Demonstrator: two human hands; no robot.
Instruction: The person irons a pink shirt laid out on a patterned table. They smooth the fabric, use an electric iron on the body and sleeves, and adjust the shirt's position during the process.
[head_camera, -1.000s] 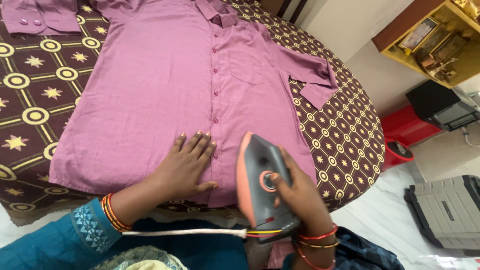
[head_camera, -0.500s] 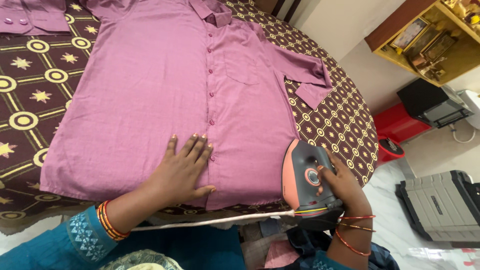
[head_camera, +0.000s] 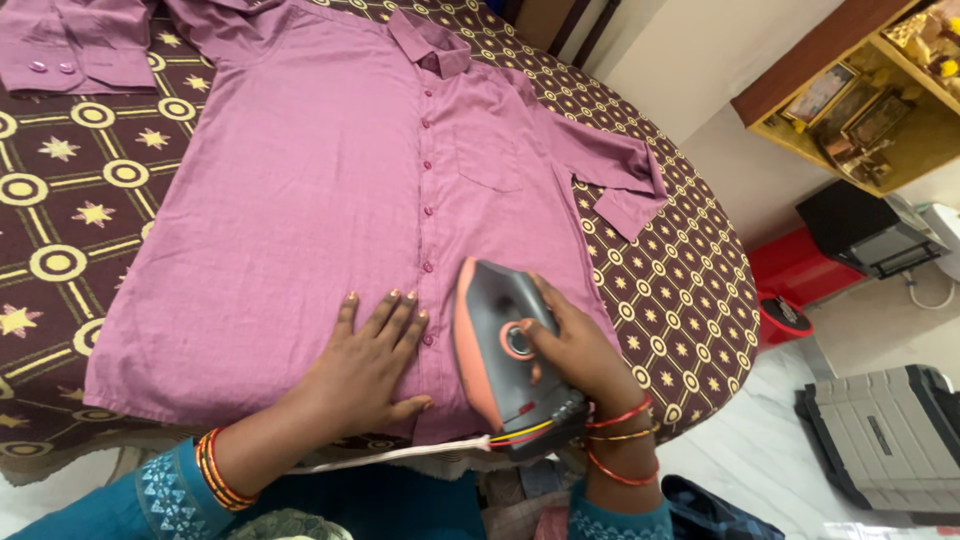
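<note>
Iron (head_camera: 500, 350) in rt hand (head_camera: 575, 350)

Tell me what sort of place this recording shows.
Most likely a room in a home. A purple shirt lies on a patterned bedspread, the right hand holds an electric iron, and a wooden wall shelf carries framed pictures.

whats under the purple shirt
The purple shirt lies flat on a maroon patterned cloth, which shows around its edges. The surface beneath that cloth is covered. On top, the left hand presses the hem and the right hand holds the iron.
</note>
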